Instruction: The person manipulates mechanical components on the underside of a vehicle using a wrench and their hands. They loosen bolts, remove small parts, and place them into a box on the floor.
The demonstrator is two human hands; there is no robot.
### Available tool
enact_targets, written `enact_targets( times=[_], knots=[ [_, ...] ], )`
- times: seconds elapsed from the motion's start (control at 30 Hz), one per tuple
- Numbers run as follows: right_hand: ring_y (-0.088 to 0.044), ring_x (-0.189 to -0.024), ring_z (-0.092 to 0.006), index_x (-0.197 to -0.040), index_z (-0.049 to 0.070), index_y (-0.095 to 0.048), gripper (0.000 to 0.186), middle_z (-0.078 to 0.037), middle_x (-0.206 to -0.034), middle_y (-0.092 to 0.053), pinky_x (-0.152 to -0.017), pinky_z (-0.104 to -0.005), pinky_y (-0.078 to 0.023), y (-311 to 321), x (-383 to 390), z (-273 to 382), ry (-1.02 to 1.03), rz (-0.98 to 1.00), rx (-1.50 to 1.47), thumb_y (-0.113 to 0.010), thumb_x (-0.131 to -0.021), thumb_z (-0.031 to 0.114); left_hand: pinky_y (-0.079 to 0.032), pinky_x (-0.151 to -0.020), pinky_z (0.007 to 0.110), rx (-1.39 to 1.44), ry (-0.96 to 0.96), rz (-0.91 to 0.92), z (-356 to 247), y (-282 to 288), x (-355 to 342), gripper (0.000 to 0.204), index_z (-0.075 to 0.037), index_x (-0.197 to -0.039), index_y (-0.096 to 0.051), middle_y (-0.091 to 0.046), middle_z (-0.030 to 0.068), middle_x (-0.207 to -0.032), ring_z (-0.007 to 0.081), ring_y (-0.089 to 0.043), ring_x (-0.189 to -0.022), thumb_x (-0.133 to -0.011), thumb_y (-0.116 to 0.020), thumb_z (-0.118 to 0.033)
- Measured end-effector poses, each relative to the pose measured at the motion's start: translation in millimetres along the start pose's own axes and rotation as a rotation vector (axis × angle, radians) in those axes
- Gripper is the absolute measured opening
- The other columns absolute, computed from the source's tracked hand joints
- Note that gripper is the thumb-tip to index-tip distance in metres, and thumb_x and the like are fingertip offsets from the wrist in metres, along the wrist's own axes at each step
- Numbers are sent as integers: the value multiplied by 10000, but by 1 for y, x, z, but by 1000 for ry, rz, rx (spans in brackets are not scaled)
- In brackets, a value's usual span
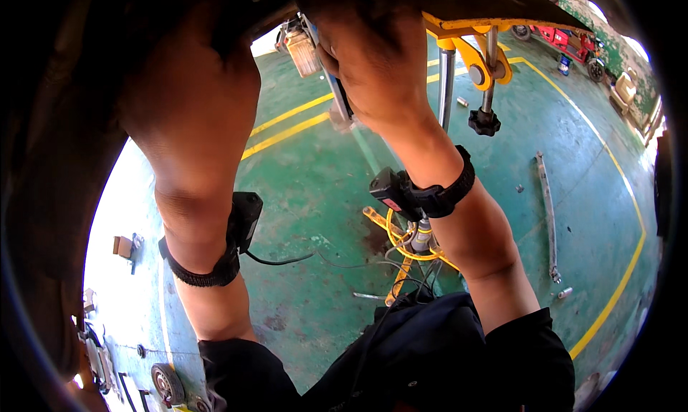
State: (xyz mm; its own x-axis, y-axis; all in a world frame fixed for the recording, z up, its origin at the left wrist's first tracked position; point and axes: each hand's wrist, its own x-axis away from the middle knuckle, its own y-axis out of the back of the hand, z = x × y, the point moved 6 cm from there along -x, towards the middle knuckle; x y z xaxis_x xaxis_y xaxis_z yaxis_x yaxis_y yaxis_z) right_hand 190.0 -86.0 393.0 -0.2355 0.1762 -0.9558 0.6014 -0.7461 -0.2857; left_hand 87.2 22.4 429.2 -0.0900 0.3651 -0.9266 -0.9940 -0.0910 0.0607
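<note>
Both arms are raised toward a dark underside overhead. My left hand reaches into shadow at the upper left; its fingertips are hidden. My right hand is at the upper middle, its fingers bent and closed around something too dark to make out. Just right of it stands a yellow jack-like support with a steel post and a black star knob. Black devices are strapped to both forearms, with cables hanging from them.
Below, on the green floor, are a yellow-legged stand with hoses, a long metal bar, a tyre and a small box. A container hangs at the back. A red scooter stands at the upper right.
</note>
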Motion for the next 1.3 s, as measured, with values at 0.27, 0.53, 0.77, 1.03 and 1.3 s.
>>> enact_targets(
  times=[0.27, 0.53, 0.77, 1.03, 1.3],
  knots=[
    [-550, -1053, -150, -1254, -46, -533, 327, -94, -1165, -629, -921, -286, -431, 0, 1, -11, -54, 0, -168, -592, -962, 90, -555, -745, 371, -73, 19, 49, 8, -6, 9, 307, -170, -1123, -714, -712, 135, -972, 350, -688, -851, -818, -699, -198],
    [-552, -1006, -139, -1228, -22, -553, 302, -68, -1117, -640, -892, -275, -439, 0, 2, -19, -95, -74, -259, -599, -953, 92, -554, -753, 372, -77, 45, 104, 10, -4, 6, 313, -170, -1135, -709, -711, 134, -983, 357, -683, -874, -823, -694, -195],
    [-559, -846, -104, -1147, -21, -602, 233, -34, -945, -644, -739, -233, -436, 3, 3, -16, -269, 54, -398, -614, -942, 89, -553, -760, 368, -67, 81, 159, 12, -6, 0, 325, -161, -1152, -702, -709, 137, -996, 361, -682, -897, -828, -696, -187],
    [-556, -808, -100, -1035, -24, -614, 153, -35, -896, -638, -704, -234, -426, 6, 6, -24, -169, -123, -154, -623, -939, 95, -532, -757, 405, -137, 28, 63, 10, -3, 8, 333, -58, -1111, -678, -683, 178, -969, 369, -658, -865, -789, -709, -139],
    [-549, -845, -107, -1044, -35, -615, 152, -39, -944, -642, -739, -256, -432, 4, 5, -24, -35, -93, -204, -600, -957, 88, -510, -763, 430, -247, -62, -131, -3, 4, 19, 345, 16, -1069, -663, -650, 201, -925, 376, -618, -816, -756, -720, -118]
  ],
)
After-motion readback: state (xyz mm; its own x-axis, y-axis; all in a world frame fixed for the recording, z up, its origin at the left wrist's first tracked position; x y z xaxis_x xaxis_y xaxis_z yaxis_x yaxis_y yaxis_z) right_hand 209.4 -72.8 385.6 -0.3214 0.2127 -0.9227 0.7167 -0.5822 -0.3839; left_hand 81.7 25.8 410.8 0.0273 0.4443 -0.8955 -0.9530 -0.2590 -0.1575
